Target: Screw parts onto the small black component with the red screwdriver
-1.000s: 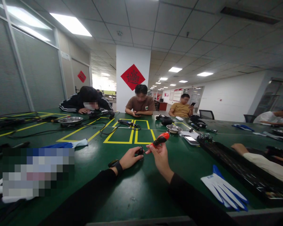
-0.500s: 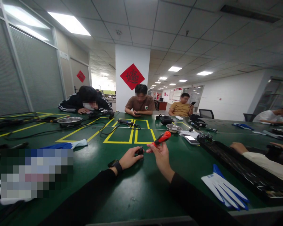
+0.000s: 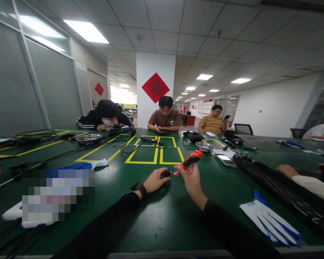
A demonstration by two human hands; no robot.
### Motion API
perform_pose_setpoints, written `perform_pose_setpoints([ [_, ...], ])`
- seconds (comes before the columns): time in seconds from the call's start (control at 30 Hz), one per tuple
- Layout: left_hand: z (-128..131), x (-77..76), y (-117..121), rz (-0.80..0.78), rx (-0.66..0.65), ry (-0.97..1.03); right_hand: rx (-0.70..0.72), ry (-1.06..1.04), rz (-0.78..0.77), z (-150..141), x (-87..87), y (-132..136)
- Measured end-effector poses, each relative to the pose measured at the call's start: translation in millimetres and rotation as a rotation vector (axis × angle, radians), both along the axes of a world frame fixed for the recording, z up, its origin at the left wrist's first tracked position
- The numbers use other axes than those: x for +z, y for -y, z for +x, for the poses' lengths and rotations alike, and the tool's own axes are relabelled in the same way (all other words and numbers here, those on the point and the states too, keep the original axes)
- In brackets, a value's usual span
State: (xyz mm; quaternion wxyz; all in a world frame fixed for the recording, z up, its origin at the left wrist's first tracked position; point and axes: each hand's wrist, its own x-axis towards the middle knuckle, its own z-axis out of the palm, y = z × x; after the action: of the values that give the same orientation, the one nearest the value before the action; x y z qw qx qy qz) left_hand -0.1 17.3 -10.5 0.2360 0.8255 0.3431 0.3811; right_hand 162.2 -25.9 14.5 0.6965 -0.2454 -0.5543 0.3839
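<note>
My left hand (image 3: 156, 180) is closed round a small black cylindrical part (image 3: 167, 172), holding it upright at the green tabletop (image 3: 151, 219). To its right, my right hand (image 3: 190, 177) grips a red and black screwdriver (image 3: 192, 159). The handle tilts up to the right, and the thin shaft points down-left at the side of the black part. Whether the tip touches the part or stops just short is too small to tell. My fingers hide much of the part's lower body.
Blue-and-white gloves (image 3: 271, 219) lie at right beside a long black tray (image 3: 286, 194), with a neighbour's arm (image 3: 310, 183) over it. Ahead are a phone (image 3: 225, 160), a metal bowl (image 3: 204, 146) and cables (image 3: 151, 141). Another metal bowl (image 3: 88, 139) stands back left. Several people sit around the table.
The view has turned slightly left, so everything sits further right. The screwdriver's shaft now shows beside the black part, and its handle has rolled to show more black. Both grips stay the same.
</note>
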Motion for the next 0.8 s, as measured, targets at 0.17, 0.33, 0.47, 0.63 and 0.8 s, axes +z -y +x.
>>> perform_pose_setpoints([
  [0.17, -0.4, 0.8, 0.7, 0.013, -0.009, 0.012, 0.009, 0.013, 0.019, 0.6, -0.3, 1.7],
  [0.33, -0.2, 0.9, 1.8, 0.021, 0.023, -0.001, -0.016, 0.037, 0.029, 1.6, 0.8, 3.1],
  [0.47, -0.6, 0.5, 2.0, 0.031, 0.037, -0.025, -0.038, 0.035, 0.018, 0.0, 0.7, 2.3],
  [0.63, -1.2, -0.5, 0.5, 0.045, 0.056, -0.057, -0.030, 0.016, 0.007, -2.3, 0.5, 4.3],
  [0.8, -0.9, -0.8, 0.0, 0.038, 0.021, -0.053, -0.049, 0.059, 0.023, -2.2, 1.4, 7.7],
])
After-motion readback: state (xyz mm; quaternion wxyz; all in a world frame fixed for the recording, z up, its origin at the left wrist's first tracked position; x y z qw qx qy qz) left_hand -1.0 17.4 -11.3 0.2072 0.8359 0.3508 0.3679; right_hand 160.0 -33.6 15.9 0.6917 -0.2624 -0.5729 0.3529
